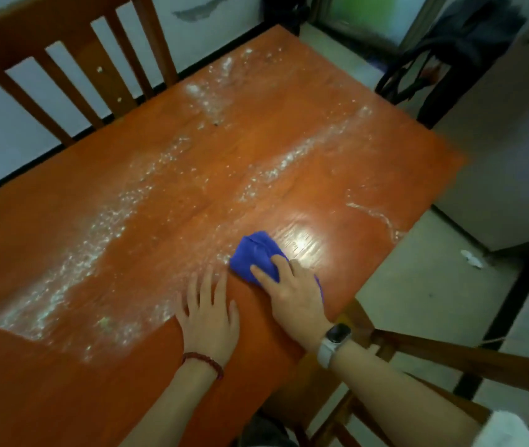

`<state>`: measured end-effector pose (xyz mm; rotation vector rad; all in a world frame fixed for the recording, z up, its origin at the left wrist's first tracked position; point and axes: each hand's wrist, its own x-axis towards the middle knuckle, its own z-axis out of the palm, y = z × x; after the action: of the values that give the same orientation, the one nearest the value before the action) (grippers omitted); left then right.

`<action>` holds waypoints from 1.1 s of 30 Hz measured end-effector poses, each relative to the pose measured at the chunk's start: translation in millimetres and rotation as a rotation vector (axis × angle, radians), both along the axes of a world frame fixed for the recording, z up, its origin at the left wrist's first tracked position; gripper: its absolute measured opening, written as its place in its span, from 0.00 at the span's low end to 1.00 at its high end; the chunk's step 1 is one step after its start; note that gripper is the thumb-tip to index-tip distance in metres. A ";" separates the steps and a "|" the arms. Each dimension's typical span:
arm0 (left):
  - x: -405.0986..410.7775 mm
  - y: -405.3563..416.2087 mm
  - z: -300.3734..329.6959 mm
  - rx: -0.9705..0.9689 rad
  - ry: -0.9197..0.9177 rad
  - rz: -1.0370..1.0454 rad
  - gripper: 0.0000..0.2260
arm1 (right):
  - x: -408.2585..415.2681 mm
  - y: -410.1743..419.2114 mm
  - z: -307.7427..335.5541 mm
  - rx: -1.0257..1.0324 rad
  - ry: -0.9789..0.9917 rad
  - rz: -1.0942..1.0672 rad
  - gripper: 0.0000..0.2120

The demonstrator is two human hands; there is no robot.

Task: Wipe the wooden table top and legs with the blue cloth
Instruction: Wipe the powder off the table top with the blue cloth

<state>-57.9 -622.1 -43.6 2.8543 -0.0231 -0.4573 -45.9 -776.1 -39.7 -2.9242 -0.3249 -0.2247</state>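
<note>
The orange wooden bench (289, 140) fills most of the frame, seen from above. The blue cloth (255, 254) is bunched on the bench top at lower center-right, beside a bright glare spot. It is pressed down by the right hand (292, 291), whose fingers (281, 264) are laid over the cloth and slightly curled onto it; a watch (334, 341) is worn on that wrist. The left hand (210, 312) is laid flat on the bench just left of the cloth, fingers spread and straight, nothing held; a beaded bracelet (203, 362) is seen on its wrist. White powdery streaks (102, 240) are spread diagonally across the bench from lower left to upper center, with a second band (292, 159) toward the upper right. A slatted wooden chair (73, 59) is set against the bench's far edge at upper left. Another chair (450, 359) is partly seen at lower right under the right forearm. Dark blurred items (443, 53) are seen on the floor at upper right.
</note>
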 end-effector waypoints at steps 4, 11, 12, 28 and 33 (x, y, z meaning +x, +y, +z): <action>32.0 -34.3 5.0 -0.027 -0.003 -0.023 0.23 | 35.1 -67.5 -12.9 -0.052 -0.005 -0.001 0.21; 100.5 -119.3 7.8 -0.023 -0.067 -0.274 0.24 | 95.6 -249.2 16.0 0.276 0.119 -1.108 0.22; 106.1 -127.1 7.6 -0.019 -0.066 -0.298 0.24 | 96.7 -247.5 18.8 0.276 0.075 -1.097 0.21; 193.7 -148.7 -3.7 0.068 -0.113 -0.241 0.22 | 168.0 -279.3 3.6 0.093 0.070 -0.941 0.23; 200.6 -147.4 3.4 0.121 -0.084 -0.287 0.22 | 188.5 -278.1 18.1 0.215 -0.160 -0.970 0.20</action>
<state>142.7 -769.5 -40.2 2.9995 -0.4400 -0.4049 142.7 -1054.3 -21.7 -2.5966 1.0477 -0.5703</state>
